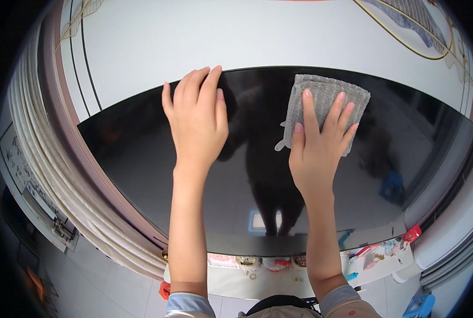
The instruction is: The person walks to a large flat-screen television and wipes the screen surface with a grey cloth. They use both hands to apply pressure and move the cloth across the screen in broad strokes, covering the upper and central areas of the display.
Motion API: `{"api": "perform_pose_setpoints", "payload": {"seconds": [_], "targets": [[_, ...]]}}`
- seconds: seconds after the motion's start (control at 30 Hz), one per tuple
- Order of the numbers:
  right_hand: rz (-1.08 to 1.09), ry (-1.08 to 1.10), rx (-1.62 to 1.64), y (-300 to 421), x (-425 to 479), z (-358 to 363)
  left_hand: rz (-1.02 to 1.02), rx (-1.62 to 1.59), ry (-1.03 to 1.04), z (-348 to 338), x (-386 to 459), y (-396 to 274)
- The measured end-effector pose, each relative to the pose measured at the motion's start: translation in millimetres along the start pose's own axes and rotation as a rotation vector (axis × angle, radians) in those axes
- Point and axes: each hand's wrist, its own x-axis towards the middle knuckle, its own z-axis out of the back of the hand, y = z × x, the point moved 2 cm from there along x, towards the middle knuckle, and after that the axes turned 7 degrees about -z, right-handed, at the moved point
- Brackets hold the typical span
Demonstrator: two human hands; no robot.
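A large glossy black television screen [236, 198] fills the middle of the view and mirrors a dark figure. Flat under the spread fingers of my right hand [320, 143], a folded grey cloth [328, 95] lies against the screen's upper right part. The cloth has a small loop at its lower left corner. My left hand [198, 115] rests at the screen's top edge, left of the middle, its fingertips reaching that edge, with no object seen in it.
Below the screen runs a white cabinet top [228, 284] holding jars, small items and a red packet [412, 233]. Pale curtains [61, 190] hang at the left. A blue plastic stool [418, 306] stands on the tiled floor at the lower right. The wall above bears gold wire decorations.
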Motion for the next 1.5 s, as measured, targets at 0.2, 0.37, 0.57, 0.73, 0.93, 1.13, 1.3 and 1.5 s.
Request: {"api": "perform_pose_setpoints", "payload": {"seconds": [0.2, 0.37, 0.57, 0.73, 0.93, 1.13, 1.3, 1.5], "targets": [[0.011, 0.021, 0.018, 14.4, -3.2, -5.0, 0.035, -0.031, -0.024, -5.4, -4.8, -0.9], [0.034, 0.028, 0.005, 24.9, -2.7, -6.6, 0.045, -0.053, -0.053, -6.8, -2.9, -6.7], [0.055, 0.037, 0.040, 28.9, -6.7, -3.8, 0.053, -0.043, -0.041, -2.7, -3.9, -23.1], [0.054, 0.025, 0.080, 34.9, -6.6, -8.5, 0.056, -0.035, -0.021, -2.4, -5.3, -14.8], [0.064, 0.043, 0.068, 31.2, -3.5, -9.2, 0.058, -0.046, -0.024, -4.3, -6.8, -4.2], [0.056, 0.014, 0.050, 13.2, -0.7, -5.8, 0.054, -0.040, -0.071, -9.3, -8.3, -4.2], [0.020, -0.027, 0.032, -1.1, 2.1, 1.9, 0.065, -0.058, -0.078, -9.6, -9.0, -7.0], [0.019, -0.043, 0.015, -0.4, -0.3, -3.6, 0.080, -0.061, -0.062, -9.7, -11.5, -7.6]]}}
